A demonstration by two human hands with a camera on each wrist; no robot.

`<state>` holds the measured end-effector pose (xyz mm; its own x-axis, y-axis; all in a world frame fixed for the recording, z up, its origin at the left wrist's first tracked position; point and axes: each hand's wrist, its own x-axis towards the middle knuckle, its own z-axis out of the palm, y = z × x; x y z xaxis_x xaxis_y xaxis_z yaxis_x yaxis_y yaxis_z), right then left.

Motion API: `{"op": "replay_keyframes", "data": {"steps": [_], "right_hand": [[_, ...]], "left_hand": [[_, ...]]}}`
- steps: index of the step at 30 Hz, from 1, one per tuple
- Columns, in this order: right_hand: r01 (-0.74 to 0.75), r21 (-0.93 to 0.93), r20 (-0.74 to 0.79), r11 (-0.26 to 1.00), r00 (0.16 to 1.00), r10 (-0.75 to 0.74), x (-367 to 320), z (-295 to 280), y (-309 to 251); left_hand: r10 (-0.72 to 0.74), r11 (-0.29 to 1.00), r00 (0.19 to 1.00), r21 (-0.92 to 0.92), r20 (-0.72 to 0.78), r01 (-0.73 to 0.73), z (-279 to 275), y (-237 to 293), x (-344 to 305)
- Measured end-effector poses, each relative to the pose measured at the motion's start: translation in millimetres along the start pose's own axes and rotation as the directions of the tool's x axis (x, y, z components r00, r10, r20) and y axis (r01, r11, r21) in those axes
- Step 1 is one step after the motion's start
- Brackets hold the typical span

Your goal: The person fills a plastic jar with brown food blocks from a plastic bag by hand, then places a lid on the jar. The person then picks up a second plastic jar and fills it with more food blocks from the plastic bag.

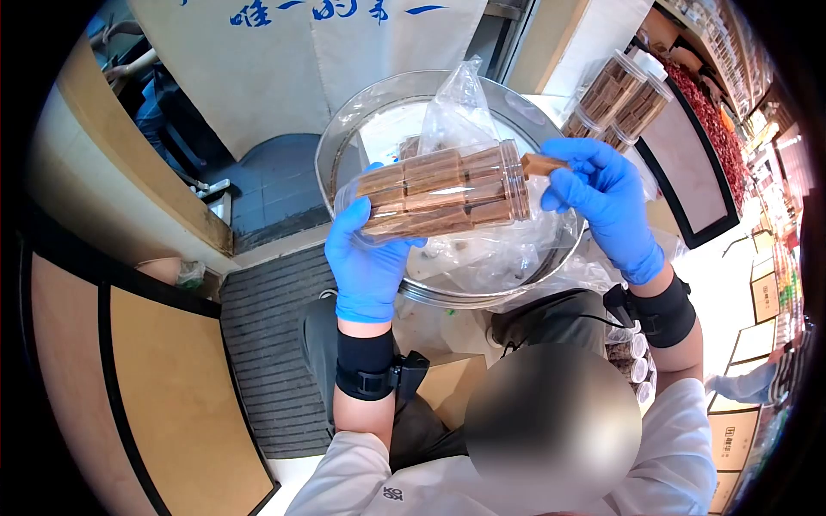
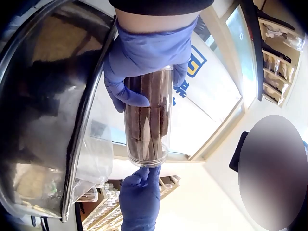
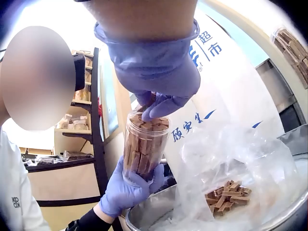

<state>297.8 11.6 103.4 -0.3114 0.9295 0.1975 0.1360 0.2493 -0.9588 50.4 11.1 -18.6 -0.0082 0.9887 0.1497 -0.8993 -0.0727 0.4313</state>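
Observation:
A clear plastic jar (image 1: 434, 191) is packed with upright rows of brown blocks and tilts toward the right in the head view. My blue-gloved left hand (image 1: 366, 267) grips it around its lower end. At the open threaded mouth, my right hand (image 1: 607, 202), also in a blue glove, pinches one brown block (image 1: 540, 164) between thumb and fingers. In the right wrist view, those fingertips are right at the jar's rim. A clear plastic bag (image 3: 192, 168) lies below, with a loose pile of brown blocks (image 3: 230, 196) in it.
A wide round metal tub (image 1: 325, 163) stands under the jar and holds the bag. More filled jars (image 1: 613, 90) are stacked at the back right. A cardboard box (image 1: 452, 387) sits between the person's legs, and a ribbed dark mat (image 1: 271, 353) covers the floor at left.

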Motion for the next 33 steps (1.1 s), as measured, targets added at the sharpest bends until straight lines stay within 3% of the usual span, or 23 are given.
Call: {"op": "replay_keyframes", "data": {"steps": [2,5,12,18,21,23,27,29,33], "right_hand": [[0.087,-0.052,-0.128,0.995,0.987,-0.093,-1,-4,0],[0.115,-0.128,-0.188,0.985,0.972,-0.138,-1,-5,-2],[0.131,-0.149,-0.109,0.98,0.983,-0.148,-4,1,3],[0.158,-0.319,-0.123,0.935,0.971,-0.206,-4,-2,5],[0.195,-0.447,-0.13,0.873,0.952,-0.279,-3,-1,7],[0.32,-0.551,-0.104,0.771,0.89,-0.444,-2,1,7],[0.295,-0.466,-0.137,0.834,0.908,-0.397,-10,7,4],[0.168,-0.215,-0.224,0.962,0.95,-0.216,-13,12,0],[0.178,-0.157,-0.279,0.971,0.935,-0.217,-12,15,10]], "left_hand": [[0.005,1.0,1.0,-0.006,0.0,-0.005,-1,0,1],[0.008,1.0,1.0,-0.01,0.005,-0.008,-2,1,1],[-0.016,0.999,1.0,-0.032,0.0,0.016,2,-1,0],[0.004,1.0,1.0,-0.02,0.0,-0.004,0,-1,1],[-0.006,1.0,1.0,-0.022,-0.02,0.005,2,-2,1],[-0.016,1.0,1.0,-0.009,-0.012,0.016,1,-2,0],[-0.04,0.999,0.999,0.006,-0.007,0.041,4,0,-2],[-0.034,0.999,0.999,0.013,-0.006,0.034,4,0,-1],[-0.023,0.998,0.999,0.063,-0.028,0.025,8,0,-3]]}}
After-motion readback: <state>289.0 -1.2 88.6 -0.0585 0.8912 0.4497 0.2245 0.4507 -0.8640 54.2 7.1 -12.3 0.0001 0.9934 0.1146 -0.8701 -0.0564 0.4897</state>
